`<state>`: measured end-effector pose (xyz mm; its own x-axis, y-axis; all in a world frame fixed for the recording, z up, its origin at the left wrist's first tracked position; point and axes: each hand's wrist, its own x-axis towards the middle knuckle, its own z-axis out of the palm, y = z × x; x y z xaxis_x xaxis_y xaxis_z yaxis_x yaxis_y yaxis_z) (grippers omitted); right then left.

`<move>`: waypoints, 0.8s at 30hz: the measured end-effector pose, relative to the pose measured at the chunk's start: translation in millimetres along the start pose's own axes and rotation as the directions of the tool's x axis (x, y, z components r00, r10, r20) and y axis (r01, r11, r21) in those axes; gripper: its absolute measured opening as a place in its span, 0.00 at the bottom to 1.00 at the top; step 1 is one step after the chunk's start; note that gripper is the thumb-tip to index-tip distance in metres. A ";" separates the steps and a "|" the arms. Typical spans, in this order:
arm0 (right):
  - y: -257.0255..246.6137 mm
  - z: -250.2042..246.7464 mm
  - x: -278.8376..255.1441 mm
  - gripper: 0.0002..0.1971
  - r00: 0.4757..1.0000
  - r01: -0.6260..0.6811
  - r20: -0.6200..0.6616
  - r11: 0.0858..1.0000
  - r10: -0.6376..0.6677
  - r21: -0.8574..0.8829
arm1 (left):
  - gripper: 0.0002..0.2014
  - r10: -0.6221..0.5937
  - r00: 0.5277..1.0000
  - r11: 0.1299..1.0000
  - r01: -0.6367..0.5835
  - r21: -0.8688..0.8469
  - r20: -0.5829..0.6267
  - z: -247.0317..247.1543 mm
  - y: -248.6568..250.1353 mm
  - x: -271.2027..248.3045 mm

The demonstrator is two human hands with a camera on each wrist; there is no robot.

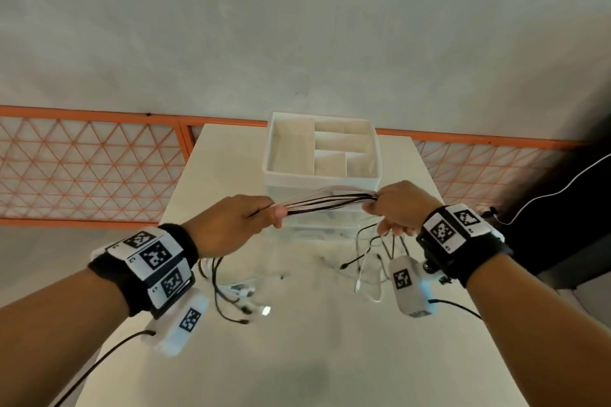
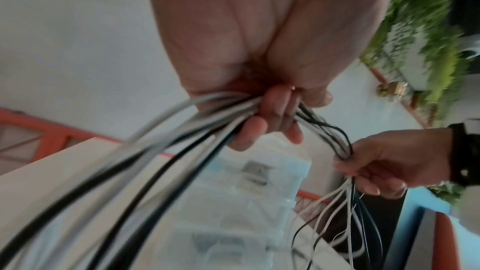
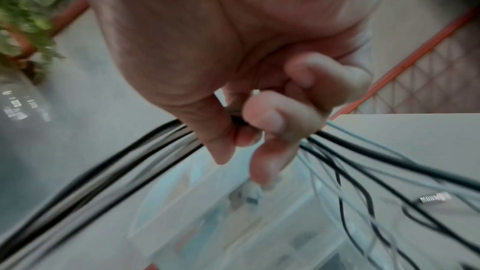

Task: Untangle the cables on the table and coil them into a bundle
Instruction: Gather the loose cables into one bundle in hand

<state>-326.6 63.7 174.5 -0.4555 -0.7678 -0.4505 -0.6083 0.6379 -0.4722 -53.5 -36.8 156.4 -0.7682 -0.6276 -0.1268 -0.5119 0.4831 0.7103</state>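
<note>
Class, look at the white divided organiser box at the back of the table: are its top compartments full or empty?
Empty. In the head view every visible compartment of the organiser box shows only bare white walls and floor; the cables are stretched between both hands in front of it.

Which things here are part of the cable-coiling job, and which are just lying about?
In the job: cables, stretched between left hand and right hand; loose ends hanging to the table.
Just about: white divided organiser, orange lattice railing, plants.

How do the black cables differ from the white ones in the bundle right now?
The black cables read dark and sharp against the table; the white cables nearly blend into it. In the stretched span, white runs above black. Both pass through the left hand and right hand, their ends dangling.
</note>
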 end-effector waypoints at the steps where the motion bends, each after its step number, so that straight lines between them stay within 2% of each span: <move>1: 5.0 -4.9 6.1 0.14 1.000 -0.015 -0.010 0.999 0.015 -0.032 | 0.19 -0.013 1.000 0.998 0.014 -0.056 0.011 3.7 -6.2 -0.5; 4: 19.2 -19.0 26.8 0.15 0.994 -0.038 -0.107 0.998 0.033 -0.050 | 0.21 -0.042 0.999 0.984 0.045 -0.174 0.020 16.8 -24.7 -2.0; 8: 36.3 -35.8 47.6 0.11 0.968 -0.028 -0.237 0.976 0.081 0.216 | 0.29 -0.148 0.987 0.950 0.160 -0.267 0.064 26.5 -48.0 -8.5; 11: 42.5 -42.0 53.4 0.06 0.937 0.052 -0.331 0.896 0.108 0.440 | 0.34 -0.218 0.972 0.929 0.234 -0.285 0.086 27.5 -58.3 -12.8; 14: 40.1 -48.1 58.7 0.09 0.913 0.173 -0.401 0.818 0.075 0.549 | 0.36 -0.252 0.961 0.938 0.272 -0.217 0.113 23.9 -65.5 -11.1; 19: 43.1 -55.2 77.6 0.14 0.860 0.303 -0.507 0.743 0.057 0.597 | 0.40 -0.303 0.941 0.945 0.317 -0.084 0.149 10.1 -68.1 -8.2; 22: 50.4 -47.6 83.6 0.21 0.890 0.296 -0.456 0.715 0.035 0.633 | 0.35 -0.328 0.935 0.944 0.329 0.013 0.138 5.0 -67.4 -8.9; 24: 65.1 -33.9 89.6 0.21 0.921 0.242 -0.389 0.737 0.031 0.631 | 0.30 -0.328 0.938 0.945 0.322 0.062 0.115 6.2 -66.9 -8.2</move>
<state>-429.0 34.4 129.1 -0.6908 -0.7104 -0.1350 -0.1484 0.3220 -0.9350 -15.3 -60.2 105.6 -0.5971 -0.6762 -0.4315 -0.7549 0.2918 0.5873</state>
